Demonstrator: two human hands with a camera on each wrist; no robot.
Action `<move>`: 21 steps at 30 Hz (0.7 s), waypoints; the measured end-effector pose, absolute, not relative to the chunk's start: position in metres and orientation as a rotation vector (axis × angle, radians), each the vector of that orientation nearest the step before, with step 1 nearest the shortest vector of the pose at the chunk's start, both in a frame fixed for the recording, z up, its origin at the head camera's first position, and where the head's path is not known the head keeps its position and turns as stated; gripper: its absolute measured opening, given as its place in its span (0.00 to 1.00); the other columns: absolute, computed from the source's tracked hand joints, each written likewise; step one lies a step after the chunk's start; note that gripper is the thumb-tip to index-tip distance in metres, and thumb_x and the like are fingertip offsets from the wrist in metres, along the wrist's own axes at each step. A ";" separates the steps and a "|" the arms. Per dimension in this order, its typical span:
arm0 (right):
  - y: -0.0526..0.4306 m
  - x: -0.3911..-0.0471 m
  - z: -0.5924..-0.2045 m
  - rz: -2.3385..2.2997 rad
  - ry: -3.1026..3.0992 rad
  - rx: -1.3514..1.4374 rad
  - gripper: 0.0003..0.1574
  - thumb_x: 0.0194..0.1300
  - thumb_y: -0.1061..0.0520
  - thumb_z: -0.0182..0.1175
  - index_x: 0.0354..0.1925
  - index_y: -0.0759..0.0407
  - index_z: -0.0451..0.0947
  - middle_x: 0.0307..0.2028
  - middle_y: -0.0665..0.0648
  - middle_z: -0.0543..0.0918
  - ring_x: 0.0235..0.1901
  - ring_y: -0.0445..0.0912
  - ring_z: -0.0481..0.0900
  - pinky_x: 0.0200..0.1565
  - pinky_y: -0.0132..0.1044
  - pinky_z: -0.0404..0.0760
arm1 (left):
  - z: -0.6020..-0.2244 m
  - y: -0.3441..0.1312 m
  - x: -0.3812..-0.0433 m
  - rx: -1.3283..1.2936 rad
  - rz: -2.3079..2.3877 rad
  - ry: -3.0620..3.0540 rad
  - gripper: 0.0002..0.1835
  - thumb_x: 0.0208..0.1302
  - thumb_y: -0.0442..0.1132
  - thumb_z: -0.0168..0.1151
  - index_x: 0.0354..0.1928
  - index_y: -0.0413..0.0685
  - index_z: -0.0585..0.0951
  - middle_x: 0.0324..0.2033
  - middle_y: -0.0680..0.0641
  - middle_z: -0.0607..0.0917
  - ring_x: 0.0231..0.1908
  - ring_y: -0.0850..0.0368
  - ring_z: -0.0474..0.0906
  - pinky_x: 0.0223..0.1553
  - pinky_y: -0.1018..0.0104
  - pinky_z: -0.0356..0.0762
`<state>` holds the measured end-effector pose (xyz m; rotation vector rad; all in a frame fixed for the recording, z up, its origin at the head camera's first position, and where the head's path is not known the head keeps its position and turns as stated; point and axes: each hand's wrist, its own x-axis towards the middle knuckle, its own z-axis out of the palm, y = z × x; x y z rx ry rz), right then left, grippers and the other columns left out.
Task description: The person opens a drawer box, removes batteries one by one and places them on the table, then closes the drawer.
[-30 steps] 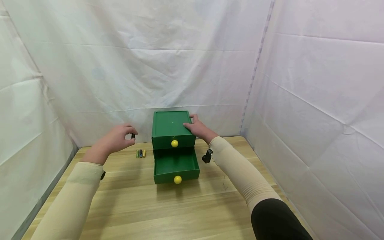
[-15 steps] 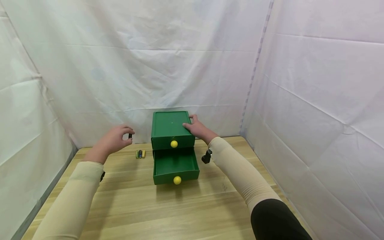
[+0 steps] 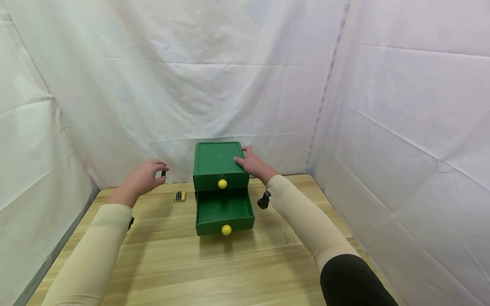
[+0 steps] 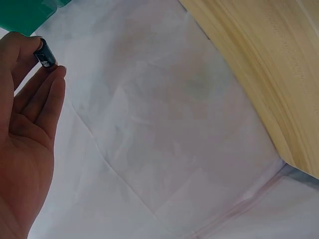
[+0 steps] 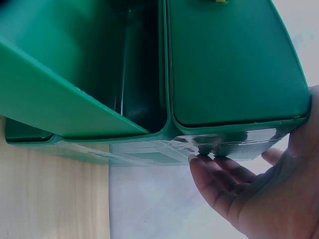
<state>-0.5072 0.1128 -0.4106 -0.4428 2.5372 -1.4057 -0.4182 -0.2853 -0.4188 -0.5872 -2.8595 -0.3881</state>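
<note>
In the head view my left hand [image 3: 141, 180] is raised left of the green drawer cabinet [image 3: 218, 157], above the tabletop's back edge. Between its thumb and fingertips it pinches a small dark battery [image 4: 46, 54], seen best in the left wrist view. My right hand [image 3: 255, 165] holds the cabinet's upper right edge, thumb on the top and fingers against the side. The right wrist view shows those fingertips [image 5: 199, 167] touching the taped side wall. The lower drawer [image 3: 208, 229] is pulled out, while the upper one, with a yellow knob [image 3: 222, 184], is closed.
Three batteries, a green one [image 3: 175, 196], a dark blue one [image 3: 179, 196] and a yellow one [image 3: 183, 196], lie side by side left of the cabinet. White cloth [image 3: 245, 85] hangs behind and on both sides of the wooden table [image 3: 183, 267].
My left hand has drifted slightly to the left with the battery, away from the cabinet. My right hand and the drawers stay as they were.
</note>
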 end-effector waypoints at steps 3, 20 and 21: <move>0.113 -0.507 -0.411 -1.394 2.547 -0.444 0.48 0.76 0.38 0.52 0.79 0.51 0.39 0.69 0.68 0.66 0.64 0.59 0.72 0.63 0.57 0.72 | -0.418 -0.285 -0.418 -0.587 -0.375 -2.868 0.19 0.68 0.37 0.64 0.58 0.37 0.82 0.60 0.34 0.78 0.59 0.32 0.74 0.57 0.36 0.72; 0.113 -0.507 -0.410 -1.402 2.533 -0.437 0.49 0.76 0.39 0.53 0.79 0.51 0.39 0.69 0.68 0.65 0.65 0.60 0.71 0.64 0.58 0.71 | -0.427 -0.289 -0.422 -0.611 -0.339 -2.889 0.19 0.69 0.33 0.63 0.59 0.32 0.79 0.60 0.29 0.77 0.59 0.30 0.74 0.57 0.37 0.72; 0.113 -0.507 -0.410 -1.398 2.534 -0.435 0.49 0.76 0.38 0.53 0.79 0.51 0.39 0.69 0.68 0.65 0.65 0.59 0.72 0.63 0.58 0.71 | -0.428 -0.290 -0.423 -0.607 -0.341 -2.893 0.19 0.69 0.33 0.63 0.59 0.32 0.79 0.60 0.29 0.77 0.59 0.30 0.74 0.58 0.37 0.72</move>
